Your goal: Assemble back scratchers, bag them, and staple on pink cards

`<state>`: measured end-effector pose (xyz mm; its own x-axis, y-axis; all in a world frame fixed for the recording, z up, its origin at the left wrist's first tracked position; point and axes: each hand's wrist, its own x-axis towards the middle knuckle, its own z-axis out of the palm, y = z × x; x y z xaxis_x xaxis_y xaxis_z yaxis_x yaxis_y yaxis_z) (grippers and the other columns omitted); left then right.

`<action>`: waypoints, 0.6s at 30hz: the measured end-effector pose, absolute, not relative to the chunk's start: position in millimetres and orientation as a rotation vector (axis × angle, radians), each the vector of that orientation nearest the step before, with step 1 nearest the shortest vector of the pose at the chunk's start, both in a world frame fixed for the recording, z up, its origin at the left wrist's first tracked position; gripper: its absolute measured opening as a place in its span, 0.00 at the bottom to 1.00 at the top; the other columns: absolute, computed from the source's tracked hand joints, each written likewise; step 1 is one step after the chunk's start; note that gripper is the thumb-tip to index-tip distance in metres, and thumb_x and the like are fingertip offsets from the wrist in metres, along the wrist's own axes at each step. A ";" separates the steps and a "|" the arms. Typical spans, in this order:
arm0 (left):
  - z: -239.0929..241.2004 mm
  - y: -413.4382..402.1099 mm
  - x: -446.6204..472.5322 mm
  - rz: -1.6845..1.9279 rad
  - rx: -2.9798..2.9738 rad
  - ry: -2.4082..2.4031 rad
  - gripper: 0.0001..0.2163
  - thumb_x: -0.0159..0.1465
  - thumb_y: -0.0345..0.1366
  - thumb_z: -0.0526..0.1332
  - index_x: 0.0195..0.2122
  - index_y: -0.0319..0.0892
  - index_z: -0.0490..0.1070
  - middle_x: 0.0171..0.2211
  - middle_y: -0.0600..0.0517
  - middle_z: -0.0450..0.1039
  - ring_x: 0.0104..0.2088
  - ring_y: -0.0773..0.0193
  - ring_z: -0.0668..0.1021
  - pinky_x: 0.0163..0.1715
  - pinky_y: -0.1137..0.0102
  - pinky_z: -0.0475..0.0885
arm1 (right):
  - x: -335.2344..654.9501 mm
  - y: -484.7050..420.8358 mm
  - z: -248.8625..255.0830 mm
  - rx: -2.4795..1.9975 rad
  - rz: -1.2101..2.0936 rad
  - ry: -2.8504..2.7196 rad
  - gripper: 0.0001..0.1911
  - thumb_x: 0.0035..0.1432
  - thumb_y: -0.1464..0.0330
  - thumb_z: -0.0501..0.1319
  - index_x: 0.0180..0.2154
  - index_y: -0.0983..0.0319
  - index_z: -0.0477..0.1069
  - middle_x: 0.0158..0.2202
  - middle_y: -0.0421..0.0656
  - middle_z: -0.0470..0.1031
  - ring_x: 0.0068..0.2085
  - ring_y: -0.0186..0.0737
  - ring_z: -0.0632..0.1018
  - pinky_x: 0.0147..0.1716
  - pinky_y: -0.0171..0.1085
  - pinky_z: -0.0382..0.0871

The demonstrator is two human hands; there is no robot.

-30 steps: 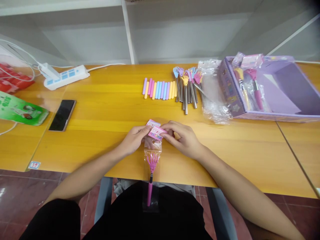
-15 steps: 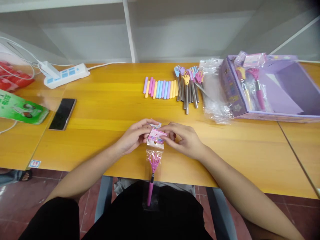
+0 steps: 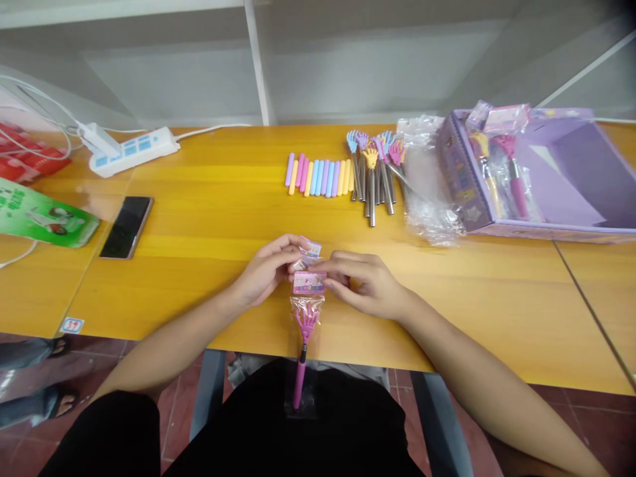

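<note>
A pink hand-shaped back scratcher (image 3: 307, 323) lies inside a clear plastic bag (image 3: 298, 412), its handle reaching over the table edge toward my lap. At the top of the bag is a pink printed cardboard header card (image 3: 309, 283), with another printed part showing just above it. My left hand (image 3: 265, 268) is closed on the left side of the card's upper part. From the right, my right hand (image 3: 365, 283) pinches at the card, its fingertips on the card's upper edge and right side. The fingers partly hide the bag's top.
Coloured handle tubes (image 3: 320, 177) lie in a row beside a pile of metal back scratchers (image 3: 371, 189). Clear bags (image 3: 430, 192) lie left of a purple box (image 3: 541, 228) holding bagged scratchers. A phone (image 3: 126, 227) and a power strip (image 3: 136, 151) are at left. A person's feet (image 3: 62, 401) show below.
The pink card has turned from tilted to level and sits slightly lower, over the bag's top. My right fingers have shifted along its upper edge. More of another person's feet shows at left.
</note>
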<state>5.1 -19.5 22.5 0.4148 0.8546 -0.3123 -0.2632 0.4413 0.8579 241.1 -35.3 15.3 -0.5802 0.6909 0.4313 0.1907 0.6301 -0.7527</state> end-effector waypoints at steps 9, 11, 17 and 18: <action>19.0 -19.7 5.1 0.850 0.866 0.868 0.07 0.64 0.37 0.69 0.41 0.42 0.77 0.25 0.57 0.66 0.28 0.68 0.68 0.33 0.72 0.62 | 241.8 -35.0 13.4 -0.689 0.855 -2.132 0.13 0.75 0.69 0.60 0.56 0.56 0.79 0.34 0.40 0.77 0.30 0.33 0.75 0.31 0.35 0.69; 19.4 -19.7 4.9 0.852 0.884 0.851 0.06 0.64 0.36 0.69 0.40 0.41 0.77 0.27 0.56 0.68 0.29 0.68 0.69 0.34 0.72 0.64 | 240.9 -34.0 10.6 -0.808 0.840 -2.074 0.14 0.76 0.67 0.60 0.59 0.56 0.77 0.34 0.40 0.74 0.31 0.35 0.74 0.33 0.37 0.70; 20.2 -20.1 5.1 0.844 0.906 0.832 0.07 0.64 0.37 0.70 0.40 0.41 0.76 0.33 0.54 0.72 0.30 0.68 0.70 0.35 0.71 0.65 | 237.6 -29.2 1.6 -0.978 1.116 -1.881 0.17 0.73 0.59 0.64 0.59 0.57 0.74 0.40 0.42 0.77 0.32 0.35 0.73 0.33 0.36 0.70; 19.9 -20.3 5.1 0.835 0.906 0.828 0.08 0.64 0.38 0.70 0.40 0.41 0.76 0.33 0.54 0.72 0.31 0.67 0.71 0.35 0.71 0.65 | 237.0 -29.1 1.2 -0.976 1.164 -1.863 0.14 0.73 0.59 0.65 0.54 0.58 0.77 0.38 0.41 0.76 0.32 0.35 0.73 0.33 0.36 0.69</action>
